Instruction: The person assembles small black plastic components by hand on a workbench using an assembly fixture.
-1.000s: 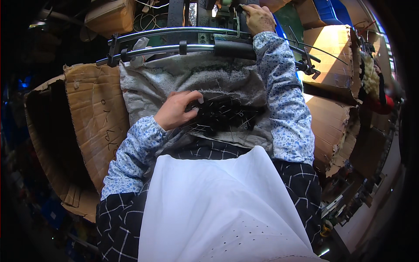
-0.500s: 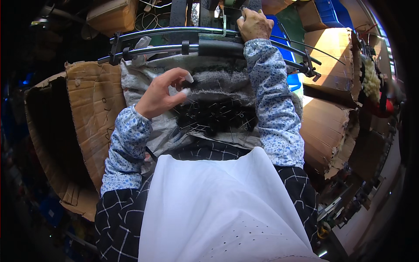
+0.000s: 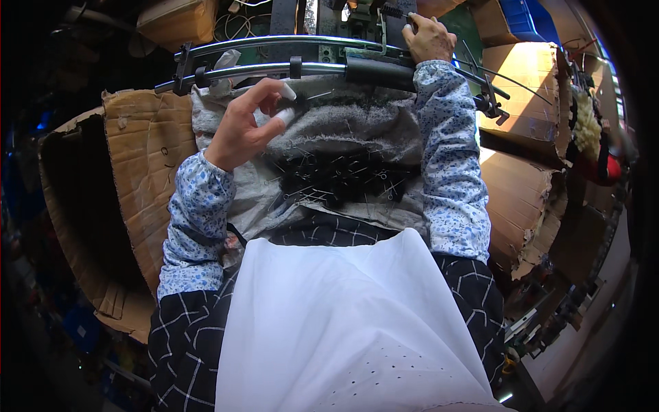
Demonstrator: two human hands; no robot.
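Observation:
My left hand [image 3: 247,127], with white covers on thumb and forefinger, pinches a small black-bristled wire brush [image 3: 296,101]. Its thin metal stem points to the right. Below it, several similar wire brushes [image 3: 350,177] lie heaped on a grey cloth [image 3: 254,185] over my lap. At the far right, my right hand [image 3: 431,41] is closed at the machine's sliding part; the fingers hide what they hold. Just left of those fingers is a dark bristly coil [image 3: 391,12]. A black sleeve [image 3: 377,73] sits on the near metal rail [image 3: 261,69], beneath my right wrist.
An opened cardboard box [image 3: 147,165] stands on the left. More cartons [image 3: 515,199] are stacked on the right, near a blue bin [image 3: 528,20]. The curved rails end in black clamps [image 3: 182,69]. A thin dark rod [image 3: 511,81] sticks out at the right.
My right hand and the black sleeve have moved right along the rails. The left hand has risen slightly toward the rails, and the brush in it shows more plainly.

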